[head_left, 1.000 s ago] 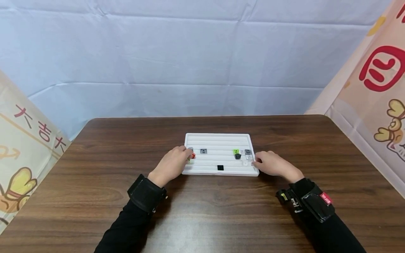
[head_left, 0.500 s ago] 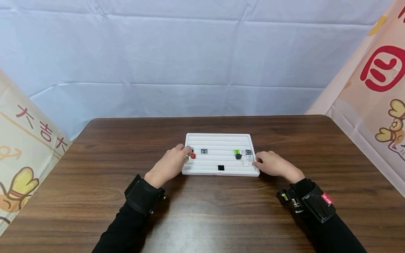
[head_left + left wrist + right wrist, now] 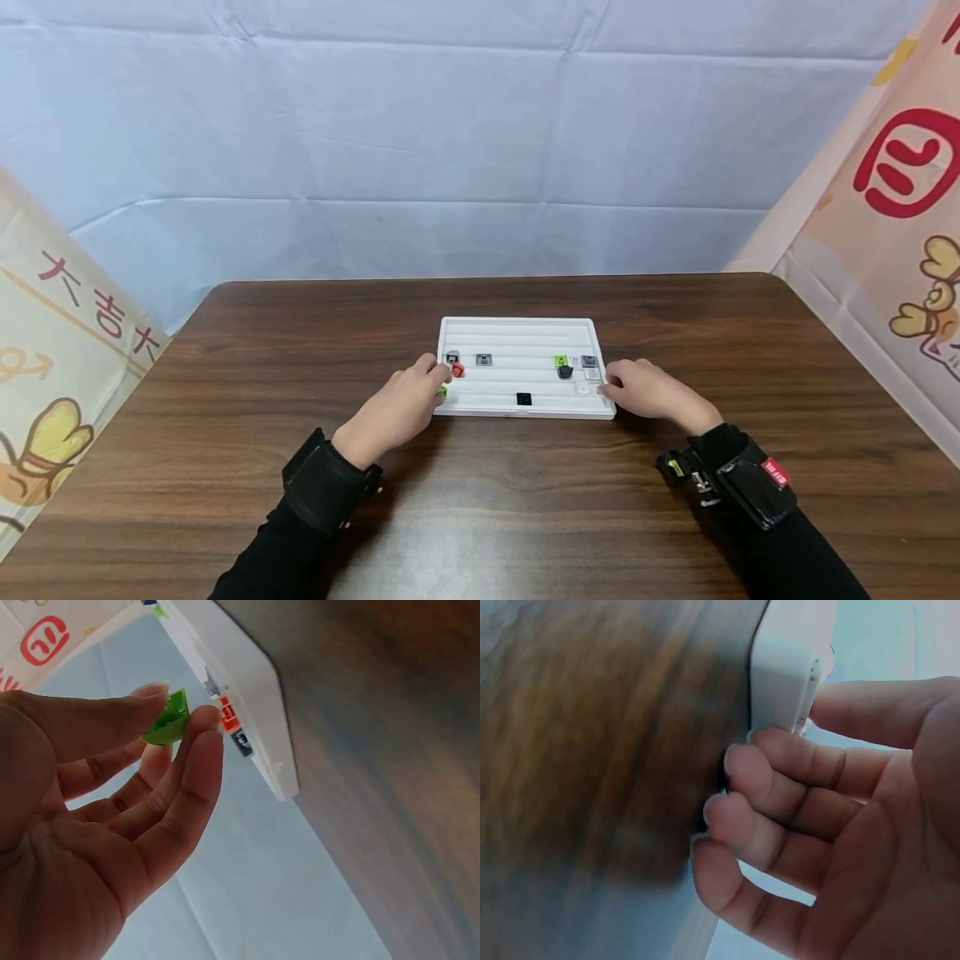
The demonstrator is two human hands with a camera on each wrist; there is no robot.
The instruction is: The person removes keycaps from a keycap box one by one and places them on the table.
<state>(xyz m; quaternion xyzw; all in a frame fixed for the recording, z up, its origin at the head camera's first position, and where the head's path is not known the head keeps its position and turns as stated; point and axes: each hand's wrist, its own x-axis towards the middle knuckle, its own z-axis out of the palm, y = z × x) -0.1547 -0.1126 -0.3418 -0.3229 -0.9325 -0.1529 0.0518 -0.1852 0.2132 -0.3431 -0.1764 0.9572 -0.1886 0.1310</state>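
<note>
My left hand [image 3: 396, 410] is at the left end of a white ridged tray [image 3: 517, 332]. In the left wrist view, its thumb and fingertips pinch a small green keycap [image 3: 171, 721], hollow side showing. Close by on the tray sit a red keycap [image 3: 457, 370] and a dark grey keycap [image 3: 452, 357]. At the opposite end, my right hand [image 3: 654, 392] grips the tray's corner, thumb over the rim and fingers curled beneath and beside it, as the right wrist view shows.
On the tray also lie a grey keycap [image 3: 483, 360], a black square keycap [image 3: 523, 399], and a cluster to the right with a green keycap [image 3: 561, 360], a black keycap [image 3: 565, 372] and pale ones. The tray stands on a brown wooden table [image 3: 495, 508].
My left hand has drawn back towards the near left with the green keycap, uncovering the red and dark grey keycaps. The right hand stays at the tray's corner.
</note>
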